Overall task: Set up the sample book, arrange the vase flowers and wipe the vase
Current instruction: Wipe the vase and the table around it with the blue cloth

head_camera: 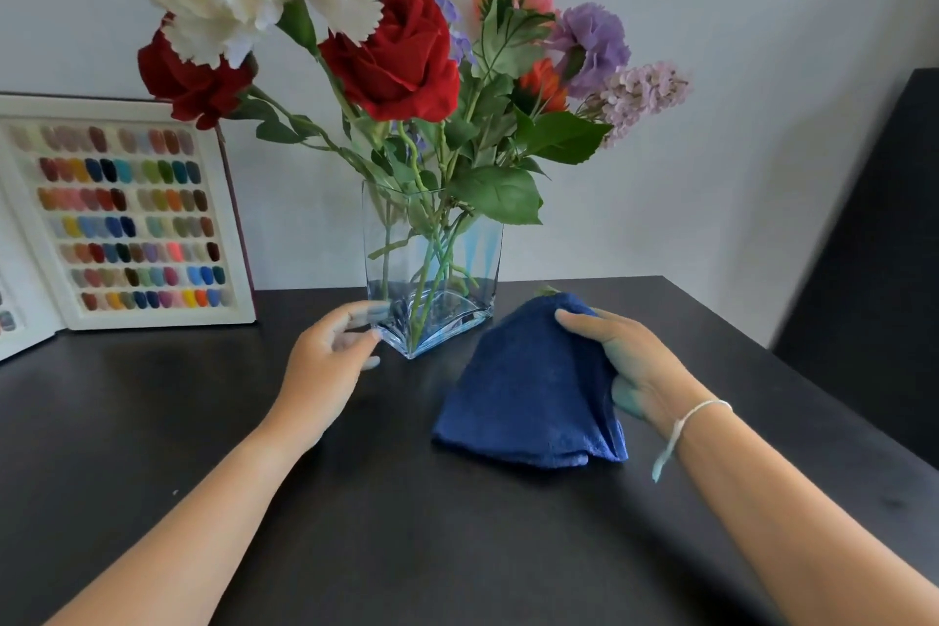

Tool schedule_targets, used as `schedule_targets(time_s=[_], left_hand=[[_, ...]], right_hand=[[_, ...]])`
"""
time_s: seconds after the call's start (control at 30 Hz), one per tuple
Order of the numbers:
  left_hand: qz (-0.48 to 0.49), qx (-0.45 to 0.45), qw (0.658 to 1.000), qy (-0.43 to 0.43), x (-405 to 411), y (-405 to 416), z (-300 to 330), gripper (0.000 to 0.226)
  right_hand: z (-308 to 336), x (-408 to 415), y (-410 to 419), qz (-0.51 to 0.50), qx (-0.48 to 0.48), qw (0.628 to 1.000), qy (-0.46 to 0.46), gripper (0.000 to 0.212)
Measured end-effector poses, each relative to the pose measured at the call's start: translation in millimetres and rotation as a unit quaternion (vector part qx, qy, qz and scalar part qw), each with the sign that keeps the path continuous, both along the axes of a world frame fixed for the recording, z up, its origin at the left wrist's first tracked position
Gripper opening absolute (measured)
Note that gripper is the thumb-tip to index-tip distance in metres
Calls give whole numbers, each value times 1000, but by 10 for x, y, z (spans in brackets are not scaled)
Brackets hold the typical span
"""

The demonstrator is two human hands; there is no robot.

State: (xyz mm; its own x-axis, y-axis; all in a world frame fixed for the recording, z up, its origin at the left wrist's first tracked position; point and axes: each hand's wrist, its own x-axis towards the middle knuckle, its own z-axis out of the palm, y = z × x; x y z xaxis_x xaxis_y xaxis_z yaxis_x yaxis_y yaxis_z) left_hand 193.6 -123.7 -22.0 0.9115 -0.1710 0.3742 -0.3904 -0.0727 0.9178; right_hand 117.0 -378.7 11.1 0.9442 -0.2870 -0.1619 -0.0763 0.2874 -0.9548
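A square clear glass vase (401, 264) stands at the back middle of the black table (355, 524), one corner turned toward me. It holds a bunch of flowers (401, 51): red roses, a big cream bloom, purple and pink ones. My left hand (333, 353) is open at the vase's lower left corner, fingertips at the glass. My right hand (622, 361) grips a folded blue cloth (528, 397) just right of the vase; the cloth's lower edge rests on the table. The sample book (127, 219) stands open against the wall at left, showing rows of coloured nail samples.
A white wall rises right behind the table. A dark chair or furniture piece (874, 244) stands past the table's right edge. A white string bracelet (686, 422) is on my right wrist.
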Motion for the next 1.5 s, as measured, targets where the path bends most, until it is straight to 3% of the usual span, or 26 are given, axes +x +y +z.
schedule_targets(time_s=[0.13, 0.23, 0.33, 0.5, 0.87, 0.93, 1.07, 1.3, 1.5], left_hand=[[12, -50, 999, 2, 178, -94, -3, 36], [23, -60, 998, -6, 285, -186, -18, 34], [62, -64, 996, -14, 404, -254, -36, 33], [96, -40, 993, -51, 494, -290, -90, 40], [18, -52, 996, -73, 629, -326, 7, 55], [2, -47, 996, -80, 659, -320, -33, 69], [6, -7, 995, -98, 691, -339, -119, 96], [26, 29, 992, -118, 727, -318, -168, 96], [33, 33, 992, -120, 724, -313, -162, 95]], right_hand=[[-10, 181, 15, -113, 35, 992, -50, 22], [-52, 356, 229, -172, -34, 980, -95, 14], [-71, 553, 523, -206, -131, 960, -138, 27], [-164, 850, 1049, -194, -188, 949, -161, 42], [-407, 909, 1111, -165, -290, 915, -226, 47], [-423, 942, 1045, -173, -310, 905, -236, 45], [-379, 969, 919, -191, -374, 879, -226, 46], [-378, 990, 839, -248, -441, 849, -151, 51], [-424, 1007, 797, -203, -389, 884, -162, 47]])
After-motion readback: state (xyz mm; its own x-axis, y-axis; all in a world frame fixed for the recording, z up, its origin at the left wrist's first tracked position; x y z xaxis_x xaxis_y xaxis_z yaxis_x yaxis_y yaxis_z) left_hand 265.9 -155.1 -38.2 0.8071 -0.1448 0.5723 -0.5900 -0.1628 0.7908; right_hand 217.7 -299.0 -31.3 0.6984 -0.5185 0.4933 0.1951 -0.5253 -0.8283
